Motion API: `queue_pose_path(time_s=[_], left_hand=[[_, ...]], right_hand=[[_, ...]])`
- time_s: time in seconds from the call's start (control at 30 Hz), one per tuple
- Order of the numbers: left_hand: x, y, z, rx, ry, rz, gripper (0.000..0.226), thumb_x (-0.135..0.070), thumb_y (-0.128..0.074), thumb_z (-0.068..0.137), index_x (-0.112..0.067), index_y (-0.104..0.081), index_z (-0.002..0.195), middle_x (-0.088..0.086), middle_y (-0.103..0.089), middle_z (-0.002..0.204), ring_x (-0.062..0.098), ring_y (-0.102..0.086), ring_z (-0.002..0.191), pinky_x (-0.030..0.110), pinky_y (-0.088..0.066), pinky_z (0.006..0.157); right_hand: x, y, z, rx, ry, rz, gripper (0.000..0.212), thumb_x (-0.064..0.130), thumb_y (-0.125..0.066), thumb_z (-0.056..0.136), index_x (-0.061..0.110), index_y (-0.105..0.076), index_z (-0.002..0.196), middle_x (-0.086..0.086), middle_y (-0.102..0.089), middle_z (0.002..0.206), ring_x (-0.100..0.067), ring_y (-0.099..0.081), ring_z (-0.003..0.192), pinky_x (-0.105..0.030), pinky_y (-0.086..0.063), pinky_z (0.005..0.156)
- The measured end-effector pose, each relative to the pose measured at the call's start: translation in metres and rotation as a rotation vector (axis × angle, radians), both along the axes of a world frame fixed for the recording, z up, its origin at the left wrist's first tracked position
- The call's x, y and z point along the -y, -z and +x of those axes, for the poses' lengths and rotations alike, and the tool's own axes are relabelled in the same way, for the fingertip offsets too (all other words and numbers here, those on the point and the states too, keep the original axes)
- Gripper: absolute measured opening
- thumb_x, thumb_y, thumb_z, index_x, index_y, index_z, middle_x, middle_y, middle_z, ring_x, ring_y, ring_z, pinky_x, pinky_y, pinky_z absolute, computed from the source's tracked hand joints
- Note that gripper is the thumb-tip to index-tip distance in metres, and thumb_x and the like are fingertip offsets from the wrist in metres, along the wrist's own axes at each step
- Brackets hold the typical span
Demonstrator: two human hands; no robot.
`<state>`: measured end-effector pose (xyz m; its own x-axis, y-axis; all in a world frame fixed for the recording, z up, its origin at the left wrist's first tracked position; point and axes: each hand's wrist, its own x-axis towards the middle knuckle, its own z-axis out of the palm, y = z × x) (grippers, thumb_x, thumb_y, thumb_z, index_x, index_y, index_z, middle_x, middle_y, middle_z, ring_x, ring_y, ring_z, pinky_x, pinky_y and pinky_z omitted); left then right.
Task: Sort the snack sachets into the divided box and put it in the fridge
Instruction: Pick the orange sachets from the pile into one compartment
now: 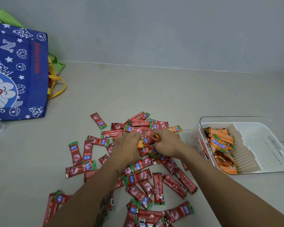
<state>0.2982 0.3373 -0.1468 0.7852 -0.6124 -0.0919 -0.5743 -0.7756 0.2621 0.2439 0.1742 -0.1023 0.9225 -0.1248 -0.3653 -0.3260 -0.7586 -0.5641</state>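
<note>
Snack sachets [134,163], mostly red, lie scattered in a loose heap on the pale counter [138,89], a few orange ones mixed in near the middle. The left hand [126,148] lies flat on the heap, fingers spread, gripping nothing. The right hand [166,144] is curled around what looks like an orange sachet, though the blur makes that unsure. Right of the heap, the divided box [259,145] holds orange sachets in its left compartment. A blue cartoon bag [16,71] stands far left.
</note>
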Motion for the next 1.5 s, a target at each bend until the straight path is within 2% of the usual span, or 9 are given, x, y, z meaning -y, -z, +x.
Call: queue_pose_path(time_s=[0.23, 0.33, 0.4, 0.53, 0.67, 0.9, 1.17, 1.37, 1.5], left_hand=[[-0.017, 0.001, -0.008, 0.024, -0.143, -0.145, 0.01, -0.028, -0.056, 0.079, -0.022, -0.05, 0.085, -0.006, -0.05, 0.084, 0.02, -0.053, 0.083, 0.034, -0.038, 0.073], [-0.018, 0.0, -0.007, 0.01, -0.211, -0.225, 0.011, -0.026, -0.057, 0.082, -0.018, -0.053, 0.089, -0.003, -0.055, 0.088, 0.021, -0.05, 0.086, 0.036, -0.043, 0.077], [-0.017, -0.002, -0.007, -0.005, -0.245, -0.281, 0.01, -0.024, -0.056, 0.085, -0.018, -0.051, 0.091, -0.002, -0.054, 0.09, 0.019, -0.047, 0.086, 0.037, -0.044, 0.077], [-0.009, -0.006, -0.006, -0.039, -0.266, -0.388, 0.012, -0.023, -0.053, 0.091, -0.018, -0.048, 0.102, -0.003, -0.049, 0.096, 0.018, -0.048, 0.087, 0.036, -0.044, 0.074], [0.005, -0.004, -0.008, -0.08, -0.229, -0.414, 0.016, -0.021, -0.055, 0.092, -0.019, -0.049, 0.107, -0.004, -0.046, 0.104, 0.016, -0.049, 0.09, 0.034, -0.044, 0.075], [0.024, 0.01, -0.027, -0.179, -0.048, -0.322, 0.041, -0.02, -0.059, 0.086, -0.031, -0.048, 0.124, -0.006, -0.055, 0.116, 0.018, -0.05, 0.106, 0.036, -0.046, 0.088], [0.012, 0.014, -0.025, -0.06, -0.108, -0.191, 0.056, -0.016, -0.066, 0.079, -0.026, -0.045, 0.13, -0.006, -0.052, 0.124, 0.018, -0.048, 0.113, 0.034, -0.042, 0.096], [-0.017, 0.015, -0.028, -0.021, -0.197, -0.149, 0.064, -0.015, -0.066, 0.081, -0.019, -0.039, 0.139, 0.001, -0.05, 0.133, 0.022, -0.05, 0.117, 0.036, -0.044, 0.097], [-0.035, 0.008, -0.033, -0.012, -0.265, -0.14, 0.061, -0.014, -0.064, 0.081, -0.018, -0.041, 0.138, 0.002, -0.053, 0.128, 0.022, -0.052, 0.111, 0.035, -0.046, 0.092]], right_hand=[[-0.016, 0.015, -0.02, -0.016, -0.153, -0.349, 0.033, 0.021, -0.061, 0.078, 0.027, -0.056, 0.11, 0.0, -0.058, 0.103, -0.026, -0.059, 0.096, -0.043, -0.054, 0.084], [-0.014, 0.013, -0.016, 0.097, -0.055, -0.104, 0.009, 0.017, -0.062, 0.08, 0.023, -0.057, 0.075, 0.005, -0.057, 0.08, -0.016, -0.055, 0.075, -0.037, -0.05, 0.07], [-0.01, 0.006, -0.012, 0.152, 0.104, 0.182, 0.028, 0.01, -0.066, 0.082, 0.019, -0.049, 0.061, 0.005, -0.053, 0.063, -0.014, -0.049, 0.06, -0.034, -0.043, 0.062], [0.009, -0.01, 0.008, 0.176, 0.381, 0.474, 0.014, 0.005, -0.057, 0.089, 0.011, -0.058, 0.076, -0.005, -0.063, 0.069, -0.022, -0.058, 0.063, -0.042, -0.049, 0.062], [0.034, -0.003, 0.028, 0.243, 0.503, 0.211, 0.007, 0.012, -0.047, 0.09, 0.013, -0.051, 0.095, -0.01, -0.063, 0.09, -0.027, -0.056, 0.079, -0.037, -0.043, 0.066], [0.037, 0.024, 0.025, -0.135, 0.369, -0.258, 0.047, 0.035, -0.06, 0.081, 0.018, -0.044, 0.121, -0.01, -0.058, 0.115, -0.035, -0.057, 0.106, -0.049, -0.05, 0.092], [0.025, 0.019, 0.014, -0.119, 0.346, -0.356, 0.042, 0.033, -0.058, 0.087, 0.012, -0.053, 0.122, -0.012, -0.037, 0.13, -0.035, -0.044, 0.119, -0.045, -0.045, 0.096], [0.006, 0.008, -0.009, 0.059, 0.331, -0.169, 0.029, 0.036, -0.048, 0.082, 0.025, -0.055, 0.107, -0.006, -0.067, 0.105, -0.031, -0.061, 0.095, -0.042, -0.053, 0.083], [-0.027, 0.021, -0.026, -0.026, 0.197, -0.228, 0.048, 0.054, -0.054, 0.087, 0.018, -0.049, 0.117, -0.009, -0.065, 0.113, -0.034, -0.061, 0.103, -0.039, -0.048, 0.082]])
